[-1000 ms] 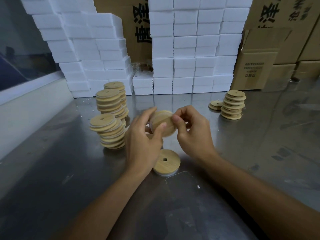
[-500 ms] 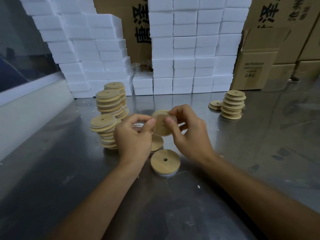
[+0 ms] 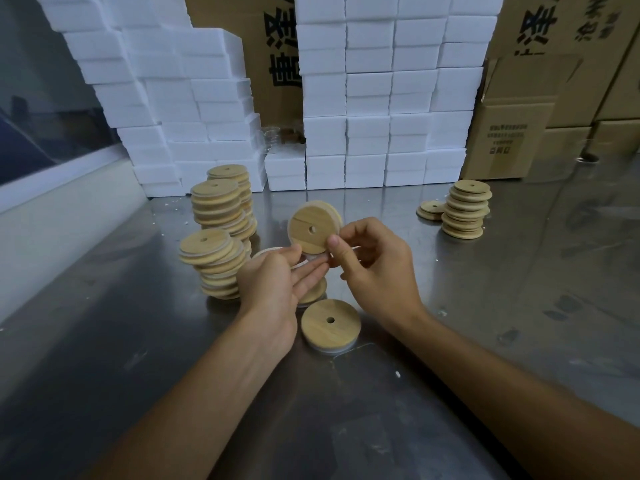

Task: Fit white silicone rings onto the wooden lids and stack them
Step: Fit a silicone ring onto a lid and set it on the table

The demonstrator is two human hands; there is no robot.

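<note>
Right hand (image 3: 377,268) pinches wooden lid (image 3: 313,232) upright above tabletop (image 3: 485,306), thumb on its face. Left hand (image 3: 277,285) fingers relaxed, tips touching lid's lower edge. Second lid (image 3: 330,323) flat below; stacks (image 3: 216,216) left.

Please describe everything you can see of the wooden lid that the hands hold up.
The held lid is a round disc of pale wood with visible grain and a small hole in its middle. It stands tilted on edge above the metal table, flat face toward the camera. A whitish rim shows along its upper right edge. The right hand pinches its lower right edge; the left hand's fingertips touch its lower edge.
</note>
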